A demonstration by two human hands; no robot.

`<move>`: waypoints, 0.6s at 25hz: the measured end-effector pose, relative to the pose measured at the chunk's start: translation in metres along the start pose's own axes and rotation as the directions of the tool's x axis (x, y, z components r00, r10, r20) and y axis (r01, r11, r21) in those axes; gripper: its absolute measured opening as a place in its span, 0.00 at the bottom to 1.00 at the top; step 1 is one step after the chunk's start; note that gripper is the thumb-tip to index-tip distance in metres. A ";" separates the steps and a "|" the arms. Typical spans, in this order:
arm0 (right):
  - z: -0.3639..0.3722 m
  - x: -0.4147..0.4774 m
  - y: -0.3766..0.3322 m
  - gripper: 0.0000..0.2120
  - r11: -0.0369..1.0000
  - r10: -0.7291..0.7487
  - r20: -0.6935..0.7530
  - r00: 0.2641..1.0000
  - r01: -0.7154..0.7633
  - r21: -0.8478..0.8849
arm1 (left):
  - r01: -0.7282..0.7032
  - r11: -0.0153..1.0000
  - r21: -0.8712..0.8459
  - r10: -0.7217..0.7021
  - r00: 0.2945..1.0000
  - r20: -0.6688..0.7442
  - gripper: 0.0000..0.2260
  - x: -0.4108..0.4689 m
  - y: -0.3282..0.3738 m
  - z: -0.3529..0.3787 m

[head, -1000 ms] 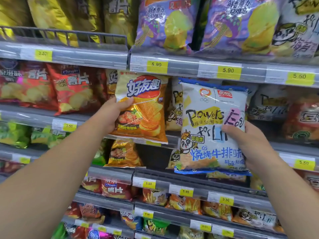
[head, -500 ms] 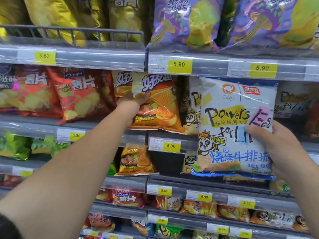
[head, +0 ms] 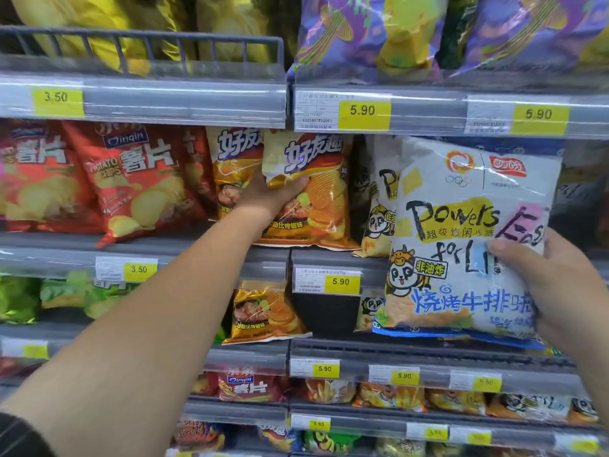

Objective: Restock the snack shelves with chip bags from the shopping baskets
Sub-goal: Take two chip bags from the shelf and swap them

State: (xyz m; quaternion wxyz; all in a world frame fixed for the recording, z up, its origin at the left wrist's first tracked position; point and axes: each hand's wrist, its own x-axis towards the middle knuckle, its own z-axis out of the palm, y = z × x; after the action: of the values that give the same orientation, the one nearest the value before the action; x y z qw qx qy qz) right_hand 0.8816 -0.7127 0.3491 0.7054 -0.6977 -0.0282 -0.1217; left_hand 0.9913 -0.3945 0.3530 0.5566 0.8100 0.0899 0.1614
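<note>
Item 1: right grip (head: 553,285), nearest to me, clasped on the right edge of a white chip bag (head: 461,225), thumb across its front. The bag is upright, held in front of the shelves and off them.

Item 2: left grip (head: 267,196), arm stretched out, fingers curled round the upper middle of an orange chip bag (head: 323,199). The bag is upright, its lower edge at the lip of the second shelf (head: 204,255), just beside a matching orange bag (head: 234,159) on its left.

Item 3: red potato chip bags (head: 131,179), further left on that shelf.

Item 4: yellow price tag (head: 341,281), marked 5.90, under the orange bag.

Item 5: purple bags (head: 356,31), shelf above.
</note>
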 end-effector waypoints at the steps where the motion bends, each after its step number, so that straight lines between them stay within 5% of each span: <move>1: 0.000 0.000 0.000 0.09 1.000 -0.002 -0.001 1.000 0.002 0.003 | 0.036 0.993 0.109 -0.040 0.998 0.039 0.46 -0.004 0.003 -0.002; 7: -0.001 -0.001 0.003 0.10 1.000 -0.007 0.012 1.000 0.007 0.020 | 0.039 0.941 0.337 -0.094 0.984 0.149 0.57 -0.022 0.000 -0.018; 15: -0.001 0.000 -0.002 0.23 1.000 0.002 0.058 0.998 -0.002 -0.001 | -0.055 0.981 0.186 0.042 0.996 0.075 0.46 -0.002 0.000 0.010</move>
State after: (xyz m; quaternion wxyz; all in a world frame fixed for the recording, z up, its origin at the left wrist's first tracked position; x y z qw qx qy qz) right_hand 0.8811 -0.7134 0.3506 0.7041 -0.7012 -0.0482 -0.1007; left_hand 0.9928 -0.4038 0.3499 0.4765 0.8660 0.0650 0.1368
